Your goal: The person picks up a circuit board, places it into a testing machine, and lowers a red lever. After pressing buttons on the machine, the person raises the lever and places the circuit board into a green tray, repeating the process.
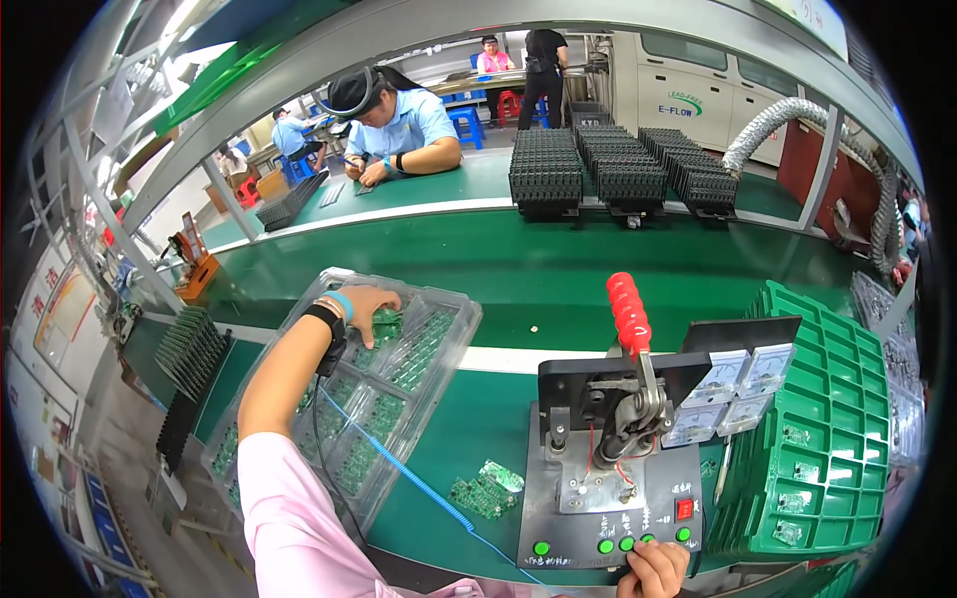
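My left hand (364, 307) reaches into the far part of a clear compartmented plastic tray (461, 334), thumb and fingers curled about a small green circuit board (387, 323). More green boards fill the tray's compartments. A blue band and a black strap with a coiled blue cord are on that wrist. My right hand (655, 570) is at the front edge of a black test fixture (543, 478), its fingers bent and close together beside a row of green buttons (626, 544). What lies under those fingers is hidden. A red-handled toggle clamp (630, 317) stands upright on the fixture.
Loose circuit boards (486, 491) lie left of the fixture. Panel meters (726, 384) stand behind it, with stacked green trays (832, 419) at right. Black racks (546, 171) line the far shelf. Across the bench, a person in light blue (414, 125) works with both hands.
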Tool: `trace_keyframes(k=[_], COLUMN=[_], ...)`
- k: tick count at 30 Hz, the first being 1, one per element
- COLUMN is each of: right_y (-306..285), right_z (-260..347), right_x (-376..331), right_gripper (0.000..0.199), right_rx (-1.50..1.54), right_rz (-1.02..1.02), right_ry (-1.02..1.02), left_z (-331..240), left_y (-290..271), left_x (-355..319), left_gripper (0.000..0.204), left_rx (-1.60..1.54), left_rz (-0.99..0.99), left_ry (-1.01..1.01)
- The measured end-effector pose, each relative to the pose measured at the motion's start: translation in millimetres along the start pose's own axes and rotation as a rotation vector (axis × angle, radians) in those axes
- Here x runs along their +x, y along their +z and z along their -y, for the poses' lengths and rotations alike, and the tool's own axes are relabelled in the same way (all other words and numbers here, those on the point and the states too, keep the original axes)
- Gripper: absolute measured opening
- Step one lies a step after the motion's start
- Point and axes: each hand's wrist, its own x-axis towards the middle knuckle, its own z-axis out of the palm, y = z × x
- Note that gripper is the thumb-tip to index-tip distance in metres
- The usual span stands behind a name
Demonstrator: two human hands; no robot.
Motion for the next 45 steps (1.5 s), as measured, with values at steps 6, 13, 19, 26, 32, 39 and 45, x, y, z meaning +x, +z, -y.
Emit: trace_keyframes(k=[6, 13, 19, 26, 32, 39, 45], right_y=[4.2, 10.9, 3.6, 0.5, -0.4, 1.7, 1.5], right_z=[2.2, -3.5, -4.0, -4.5, -4.7, -6.2, -6.7], right_x=[-7.2, -20.0, -26.5, -27.6, -31.3, -24.1, -25.6], right_gripper=[0.024, 0.025, 0.029, 0.029, 0.031, 0.035, 0.034], right_rx=[-0.02, -0.048, -0.06, 0.003, 0.027, 0.03, 0.054], right_rz=[-0.067, -0.086, -0.088, -0.062, -0.033, -0.055, -0.04], right_ry=[-0.07, -0.055, -0.056, -0.08, -0.068, -0.093, -0.098], left_z=[14.0, -11.8, -40.7, -91.1, -213.5, -309.0, -337.0], left_y=[35.1, 41.7, 52.9, 39.1, 2.6, 92.7, 98.4], left_x=[-26.9, -56.4, -67.1, -135.8, -232.5, -218.7, -172.2], left_gripper=[0.074, 0.062, 0.058, 0.045, 0.036, 0.031, 0.038], left_rx=[-0.183, -0.259, -0.25, -0.177, -0.294, -0.528, -0.224], left_rz=[0.127, -0.16, -0.188, -0.468, -0.331, -0.238, -0.277], left_ry=[0.01, -0.15, -0.236, -0.234, -0.229, -0.014, 0.018])
